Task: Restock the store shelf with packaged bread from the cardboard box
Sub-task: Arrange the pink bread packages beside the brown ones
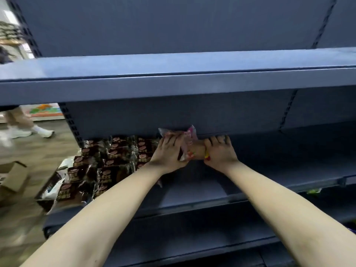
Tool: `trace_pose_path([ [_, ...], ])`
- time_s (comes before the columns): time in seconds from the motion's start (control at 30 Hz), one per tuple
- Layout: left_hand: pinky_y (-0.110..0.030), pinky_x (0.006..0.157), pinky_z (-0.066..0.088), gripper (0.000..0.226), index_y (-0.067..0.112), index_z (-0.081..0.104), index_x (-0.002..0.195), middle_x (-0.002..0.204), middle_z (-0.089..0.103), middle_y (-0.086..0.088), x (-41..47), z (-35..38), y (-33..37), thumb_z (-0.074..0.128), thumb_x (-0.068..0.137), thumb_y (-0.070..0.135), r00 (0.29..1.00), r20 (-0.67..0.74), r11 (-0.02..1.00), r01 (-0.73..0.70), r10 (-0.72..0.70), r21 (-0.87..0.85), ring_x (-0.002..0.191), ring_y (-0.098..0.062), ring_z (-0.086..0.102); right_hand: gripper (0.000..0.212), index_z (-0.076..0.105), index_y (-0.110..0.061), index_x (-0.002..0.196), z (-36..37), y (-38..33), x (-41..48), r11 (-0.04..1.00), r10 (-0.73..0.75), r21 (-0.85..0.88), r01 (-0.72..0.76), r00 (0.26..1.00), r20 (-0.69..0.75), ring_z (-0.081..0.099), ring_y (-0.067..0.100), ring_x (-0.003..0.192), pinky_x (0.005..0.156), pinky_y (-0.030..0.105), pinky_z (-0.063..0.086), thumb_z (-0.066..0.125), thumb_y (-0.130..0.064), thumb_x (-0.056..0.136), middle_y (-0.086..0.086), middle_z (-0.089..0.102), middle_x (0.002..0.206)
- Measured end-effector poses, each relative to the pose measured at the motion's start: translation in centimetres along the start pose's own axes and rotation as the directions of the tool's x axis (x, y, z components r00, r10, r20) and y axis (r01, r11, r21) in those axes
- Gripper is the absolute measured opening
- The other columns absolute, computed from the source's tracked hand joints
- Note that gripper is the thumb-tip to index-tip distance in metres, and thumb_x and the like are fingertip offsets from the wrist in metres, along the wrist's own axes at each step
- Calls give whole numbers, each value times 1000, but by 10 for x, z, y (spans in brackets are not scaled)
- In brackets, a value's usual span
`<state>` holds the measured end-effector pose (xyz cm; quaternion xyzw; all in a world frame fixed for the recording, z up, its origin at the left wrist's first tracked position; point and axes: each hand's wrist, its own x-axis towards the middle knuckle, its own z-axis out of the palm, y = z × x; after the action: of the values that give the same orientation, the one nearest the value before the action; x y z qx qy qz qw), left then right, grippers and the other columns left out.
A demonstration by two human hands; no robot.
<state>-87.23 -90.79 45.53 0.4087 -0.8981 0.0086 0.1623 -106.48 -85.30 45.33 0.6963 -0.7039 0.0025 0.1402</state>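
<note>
Both my hands reach deep into the middle shelf (192, 191) of a dark blue store rack. Between them is a clear bread packet (193, 149) with pink and yellow print, pressed near the shelf's back wall. My left hand (169, 153) grips its left side and my right hand (219, 151) grips its right side. To the left on the same shelf lie several rows of dark brown packaged bread (107, 162). The cardboard box (13, 180) sits open on the floor at the far left.
An upper shelf (173, 81) juts out above my hands. A lower shelf (192, 245) runs beneath my forearms. Another person's legs in white shoes (28, 132) stand in the aisle at left. A small green item (314, 190) hangs under the shelf edge at right.
</note>
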Motion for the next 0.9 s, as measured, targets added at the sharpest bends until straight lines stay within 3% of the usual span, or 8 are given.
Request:
trace_pose_path([
  [0.13,-40,119,6,84,10,10,151,157,14,-9,-29,-8,-37,45,89,55,966,78,969,245,-246,22,145,-28,10,62,35,-14,136,3,-17,19,998,57,-6,-57,998,22,35,33,130,114,55,15,58,-37,84,12,42,137],
  [0.23,-40,120,1,82,11,2,152,160,2,-6,-42,-5,-55,38,93,55,937,156,949,314,-313,17,147,-26,-2,75,24,-12,144,13,-31,30,994,107,-15,-106,992,61,34,34,130,113,57,16,60,-39,84,14,40,139],
  [0.33,-38,120,-2,82,9,0,152,160,-3,-8,-46,0,-63,33,94,57,917,195,937,348,-347,32,147,-25,-7,87,11,-8,149,21,-45,39,996,86,-9,-85,995,55,33,36,131,113,57,17,63,-37,85,17,35,144],
  [0.53,-37,119,-4,81,11,-4,152,160,-11,-6,-50,15,-70,24,95,60,906,209,929,368,-369,45,146,-23,-13,75,16,-9,148,42,-66,62,991,-53,125,51,998,16,5,41,143,116,56,5,57,-14,86,17,13,154],
  [0.73,-37,119,-6,81,11,-3,152,160,-12,-5,-50,23,-74,23,94,61,917,172,932,358,-361,47,146,-22,-14,96,-1,-22,152,52,-69,68,975,-60,214,55,998,15,-12,40,143,116,53,-10,62,-23,79,12,-5,157],
  [0.9,-38,120,-5,82,11,-2,152,160,-11,-5,-49,27,-76,22,93,62,917,174,933,355,-359,57,146,-23,-14,101,-12,-31,150,51,-72,73,967,-39,255,-3,986,160,-20,36,142,114,54,-13,59,-27,77,6,-21,157],
])
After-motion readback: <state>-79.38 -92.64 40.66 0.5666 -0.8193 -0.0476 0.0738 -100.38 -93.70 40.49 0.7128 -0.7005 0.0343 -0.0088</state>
